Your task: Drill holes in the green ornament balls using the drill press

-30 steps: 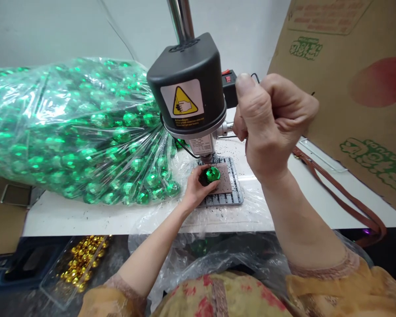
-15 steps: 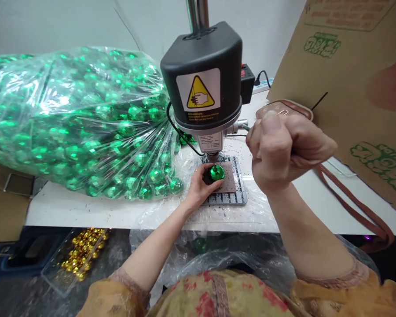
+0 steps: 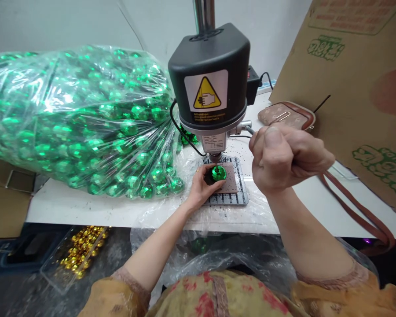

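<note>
Under the black drill press (image 3: 211, 79), a shiny green faceted ball (image 3: 219, 173) rests on a brownish square pad (image 3: 231, 182) on the grey slotted base (image 3: 241, 193). My left hand (image 3: 201, 185) grips the ball from its left side between thumb and fingers. The drill's tip meets the top of the ball; how deep it sits I cannot tell. My right hand (image 3: 287, 160) is closed in a fist around the press's feed lever (image 3: 250, 129), whose grip is hidden inside the fingers. Dark shavings lie scattered over the base and pad.
A big clear bag (image 3: 79, 123) of green balls fills the left of the white table (image 3: 86, 207). A cardboard box (image 3: 366, 88) and a patterned purse (image 3: 284, 114) stand at the right. Below left, a clear bin (image 3: 53, 273) holds gold balls.
The view has shifted slightly, so the press appears a little further right. Both hands keep their hold, the left on the ball and the right on the lever.
</note>
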Motion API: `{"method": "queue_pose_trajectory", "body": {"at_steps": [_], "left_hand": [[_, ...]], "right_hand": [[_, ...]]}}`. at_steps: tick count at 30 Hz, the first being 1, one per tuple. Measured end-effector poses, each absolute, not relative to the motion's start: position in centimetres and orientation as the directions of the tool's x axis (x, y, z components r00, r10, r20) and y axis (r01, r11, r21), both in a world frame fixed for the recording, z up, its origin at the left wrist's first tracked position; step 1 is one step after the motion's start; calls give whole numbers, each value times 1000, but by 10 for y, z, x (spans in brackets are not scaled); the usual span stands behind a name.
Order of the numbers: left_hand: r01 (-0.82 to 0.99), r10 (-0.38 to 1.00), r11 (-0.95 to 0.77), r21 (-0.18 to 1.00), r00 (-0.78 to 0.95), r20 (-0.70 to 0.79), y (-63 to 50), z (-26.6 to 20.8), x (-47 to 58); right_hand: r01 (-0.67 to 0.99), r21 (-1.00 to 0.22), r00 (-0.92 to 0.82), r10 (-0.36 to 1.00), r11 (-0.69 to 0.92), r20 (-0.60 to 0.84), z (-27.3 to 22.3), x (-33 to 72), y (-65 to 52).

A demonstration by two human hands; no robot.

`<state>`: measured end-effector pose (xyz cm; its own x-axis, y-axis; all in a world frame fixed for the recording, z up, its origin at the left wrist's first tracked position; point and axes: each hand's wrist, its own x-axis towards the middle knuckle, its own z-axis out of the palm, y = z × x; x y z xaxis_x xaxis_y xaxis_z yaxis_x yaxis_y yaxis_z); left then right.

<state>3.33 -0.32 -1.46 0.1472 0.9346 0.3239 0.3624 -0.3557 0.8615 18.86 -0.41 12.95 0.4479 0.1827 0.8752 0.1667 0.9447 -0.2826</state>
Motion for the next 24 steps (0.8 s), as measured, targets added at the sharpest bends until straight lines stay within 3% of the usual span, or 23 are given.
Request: {"method": "queue_pose_trajectory", "body": {"at_steps": [4,12,20,24], "left_hand": [[353,930,-369,860,145,339,-3,-15,34],[354,928,-373,858,152,340,-3,-15,35],[347,925,-380,858,154,348,-4,-16,35],[349,926,-376,858,150,345,-4,-15,35]], "right_hand": [[190,-193,453,88,963,887,124,189,2],[169,-126,393,50,978,918,115,193,5],[194,-116,394,31,974,919,110,195,6],[165,-111,305,57,980,951,107,197,-1]]}}
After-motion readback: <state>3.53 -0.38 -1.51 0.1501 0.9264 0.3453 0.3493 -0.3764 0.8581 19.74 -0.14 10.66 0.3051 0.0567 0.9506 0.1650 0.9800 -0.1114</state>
